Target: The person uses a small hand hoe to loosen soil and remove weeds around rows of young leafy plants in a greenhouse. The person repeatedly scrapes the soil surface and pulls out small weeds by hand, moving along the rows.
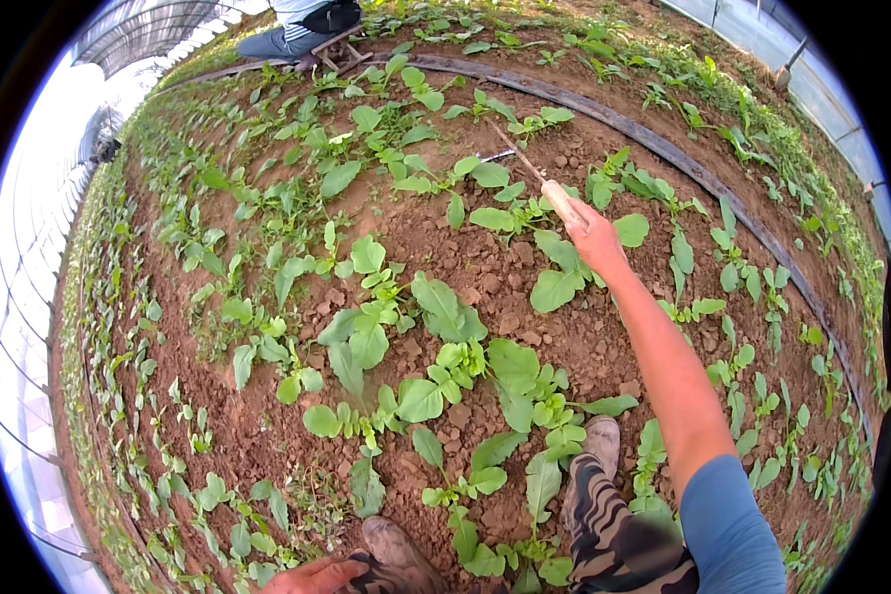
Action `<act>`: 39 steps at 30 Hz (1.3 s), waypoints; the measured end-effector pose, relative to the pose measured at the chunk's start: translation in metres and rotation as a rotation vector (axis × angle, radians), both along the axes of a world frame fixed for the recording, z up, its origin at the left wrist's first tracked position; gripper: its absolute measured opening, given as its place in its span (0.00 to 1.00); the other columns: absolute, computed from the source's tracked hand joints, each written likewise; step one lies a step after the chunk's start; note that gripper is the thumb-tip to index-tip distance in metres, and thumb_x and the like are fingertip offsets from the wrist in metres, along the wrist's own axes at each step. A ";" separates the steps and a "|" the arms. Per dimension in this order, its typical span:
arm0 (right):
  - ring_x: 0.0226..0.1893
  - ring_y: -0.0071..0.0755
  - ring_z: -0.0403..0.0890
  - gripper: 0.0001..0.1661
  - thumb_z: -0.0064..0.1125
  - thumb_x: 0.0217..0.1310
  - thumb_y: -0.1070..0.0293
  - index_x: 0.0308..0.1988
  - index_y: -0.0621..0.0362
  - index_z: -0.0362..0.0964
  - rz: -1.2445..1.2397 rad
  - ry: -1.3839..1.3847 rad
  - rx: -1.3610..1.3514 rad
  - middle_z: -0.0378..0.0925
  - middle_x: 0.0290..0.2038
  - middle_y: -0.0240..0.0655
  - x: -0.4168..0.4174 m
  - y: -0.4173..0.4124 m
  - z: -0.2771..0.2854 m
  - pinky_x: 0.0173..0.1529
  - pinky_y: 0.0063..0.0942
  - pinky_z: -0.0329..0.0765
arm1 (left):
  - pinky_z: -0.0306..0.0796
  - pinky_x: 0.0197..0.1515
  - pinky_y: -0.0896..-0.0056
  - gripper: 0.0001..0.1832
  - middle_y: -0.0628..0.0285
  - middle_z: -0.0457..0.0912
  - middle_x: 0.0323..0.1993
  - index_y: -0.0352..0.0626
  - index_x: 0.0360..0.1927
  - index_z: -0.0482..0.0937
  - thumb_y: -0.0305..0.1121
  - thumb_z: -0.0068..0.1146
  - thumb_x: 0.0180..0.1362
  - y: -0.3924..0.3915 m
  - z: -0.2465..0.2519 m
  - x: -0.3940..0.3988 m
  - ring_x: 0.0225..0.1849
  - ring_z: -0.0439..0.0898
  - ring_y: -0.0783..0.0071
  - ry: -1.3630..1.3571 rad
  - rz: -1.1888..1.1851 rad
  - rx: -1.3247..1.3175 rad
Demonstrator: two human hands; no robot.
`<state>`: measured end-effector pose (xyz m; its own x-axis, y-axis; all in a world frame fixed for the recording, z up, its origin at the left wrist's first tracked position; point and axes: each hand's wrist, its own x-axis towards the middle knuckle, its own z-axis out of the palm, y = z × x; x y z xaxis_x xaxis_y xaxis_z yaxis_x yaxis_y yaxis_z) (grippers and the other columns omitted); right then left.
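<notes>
My right hand (594, 236) grips the wooden handle of a short hand hoe (521, 156), arm stretched forward. A thin rusty shaft runs from the handle to a narrow, bright blade (496, 155) low among the leaves. Beside the blade grows a broad-leaved seedling (490, 175); further leaves (557, 286) hang just under my right wrist. My left hand (315, 576) rests at the bottom edge by my camouflage trouser leg, partly cut off by the picture. Loose, cloddy brown soil (482, 275) lies between the plants.
Leafy plants (371, 327) stand between and ahead of my dusty shoes (401, 549). A dark drip hose (638, 134) curves along the right. Ahead, another person (297, 30) sits on a low wooden stool (339, 52). Greenhouse film walls (22, 297) rise at both sides.
</notes>
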<state>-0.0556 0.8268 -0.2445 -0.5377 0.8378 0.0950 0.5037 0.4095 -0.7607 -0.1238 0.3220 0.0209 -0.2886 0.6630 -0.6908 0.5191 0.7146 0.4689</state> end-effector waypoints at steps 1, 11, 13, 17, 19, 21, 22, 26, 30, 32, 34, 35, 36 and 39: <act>0.46 0.52 0.78 0.30 0.55 0.58 0.62 0.61 0.45 0.65 -0.019 -0.006 -0.044 0.77 0.47 0.50 0.003 0.007 0.000 0.52 0.39 0.73 | 0.73 0.45 0.59 0.23 0.49 0.80 0.42 0.41 0.53 0.74 0.37 0.61 0.54 0.003 0.001 0.000 0.43 0.79 0.48 -0.005 0.008 -0.003; 0.37 0.40 0.80 0.33 0.52 0.60 0.66 0.65 0.49 0.59 0.007 0.029 -0.065 0.78 0.42 0.43 0.140 -0.050 -0.035 0.43 0.34 0.76 | 0.73 0.47 0.59 0.22 0.49 0.80 0.44 0.39 0.51 0.75 0.36 0.63 0.53 -0.004 -0.003 -0.003 0.45 0.79 0.50 0.016 0.007 0.070; 0.29 0.31 0.76 0.33 0.52 0.60 0.67 0.65 0.52 0.58 -0.128 0.169 -0.457 0.77 0.37 0.38 0.127 -0.059 -0.011 0.34 0.27 0.74 | 0.73 0.47 0.59 0.23 0.49 0.80 0.44 0.39 0.52 0.75 0.35 0.63 0.53 -0.006 -0.004 0.001 0.45 0.79 0.50 0.034 -0.006 0.086; 0.23 0.25 0.74 0.33 0.52 0.60 0.67 0.65 0.53 0.59 -0.146 0.358 -0.430 0.76 0.34 0.37 0.100 -0.046 0.000 0.26 0.22 0.71 | 0.73 0.47 0.60 0.23 0.49 0.79 0.45 0.41 0.53 0.75 0.35 0.62 0.53 -0.006 -0.008 0.000 0.45 0.79 0.51 0.041 -0.054 0.098; 0.29 0.36 0.78 0.33 0.53 0.60 0.66 0.65 0.49 0.59 -0.108 0.263 -0.143 0.78 0.37 0.42 0.099 -0.025 -0.019 0.34 0.28 0.75 | 0.72 0.49 0.59 0.24 0.49 0.79 0.47 0.41 0.53 0.74 0.34 0.62 0.52 0.001 -0.005 0.002 0.46 0.79 0.51 0.013 -0.037 0.033; 0.38 0.47 0.81 0.33 0.54 0.59 0.65 0.64 0.42 0.60 -0.072 0.090 0.201 0.79 0.42 0.47 0.104 -0.006 -0.043 0.43 0.35 0.77 | 0.71 0.50 0.59 0.24 0.49 0.79 0.48 0.41 0.53 0.74 0.35 0.63 0.52 0.008 -0.003 0.003 0.48 0.78 0.51 -0.017 -0.005 -0.028; 0.41 0.50 0.79 0.33 0.54 0.59 0.64 0.64 0.40 0.60 -0.082 0.037 0.113 0.78 0.44 0.48 0.102 0.000 -0.040 0.46 0.37 0.75 | 0.71 0.50 0.59 0.24 0.49 0.79 0.48 0.41 0.53 0.75 0.35 0.63 0.52 0.010 -0.002 0.004 0.48 0.78 0.51 -0.028 0.016 -0.064; 0.46 0.52 0.78 0.33 0.55 0.59 0.58 0.64 0.33 0.59 -0.149 -0.188 -0.131 0.78 0.47 0.47 0.109 -0.002 -0.011 0.53 0.40 0.72 | 0.70 0.52 0.59 0.23 0.49 0.78 0.49 0.41 0.52 0.75 0.35 0.63 0.52 0.011 0.001 0.009 0.49 0.78 0.50 0.044 0.004 -0.129; 0.49 0.46 0.78 0.32 0.55 0.59 0.62 0.64 0.38 0.61 -0.183 -0.094 -0.140 0.77 0.51 0.44 0.182 -0.010 -0.011 0.55 0.36 0.72 | 0.71 0.49 0.58 0.23 0.48 0.80 0.45 0.41 0.52 0.76 0.36 0.62 0.52 0.008 -0.003 0.008 0.46 0.79 0.50 0.016 -0.005 -0.038; 0.51 0.44 0.77 0.31 0.55 0.59 0.64 0.63 0.40 0.63 -0.178 -0.069 -0.142 0.75 0.53 0.43 0.201 -0.025 -0.005 0.57 0.34 0.71 | 0.71 0.47 0.57 0.23 0.48 0.80 0.43 0.42 0.52 0.76 0.36 0.62 0.52 0.013 0.002 0.010 0.45 0.79 0.50 -0.011 0.058 -0.092; 0.53 0.43 0.76 0.30 0.55 0.59 0.66 0.62 0.42 0.65 -0.171 -0.100 -0.129 0.74 0.56 0.42 0.217 -0.044 0.014 0.58 0.32 0.70 | 0.71 0.45 0.57 0.23 0.48 0.81 0.41 0.42 0.52 0.76 0.37 0.61 0.52 0.006 -0.001 0.010 0.43 0.79 0.50 0.006 0.050 -0.088; 0.53 0.42 0.76 0.30 0.55 0.59 0.66 0.62 0.43 0.66 -0.187 -0.088 -0.127 0.74 0.56 0.42 0.228 -0.048 0.013 0.58 0.32 0.70 | 0.71 0.45 0.57 0.23 0.48 0.81 0.40 0.42 0.52 0.76 0.37 0.61 0.52 0.004 -0.002 0.010 0.43 0.79 0.50 0.014 0.043 -0.077; 0.53 0.42 0.76 0.29 0.55 0.58 0.67 0.61 0.45 0.66 -0.200 -0.076 -0.124 0.74 0.56 0.41 0.243 -0.051 0.013 0.58 0.32 0.69 | 0.71 0.44 0.57 0.23 0.48 0.81 0.40 0.42 0.52 0.76 0.37 0.61 0.52 0.004 -0.001 0.011 0.43 0.79 0.50 0.022 0.038 -0.085; 0.51 0.39 0.77 0.30 0.55 0.57 0.68 0.61 0.53 0.66 -0.228 0.002 -0.142 0.75 0.55 0.41 0.276 -0.064 0.018 0.56 0.32 0.70 | 0.71 0.44 0.57 0.23 0.48 0.81 0.40 0.42 0.52 0.75 0.36 0.62 0.52 0.000 0.000 0.011 0.42 0.79 0.50 0.046 0.031 -0.095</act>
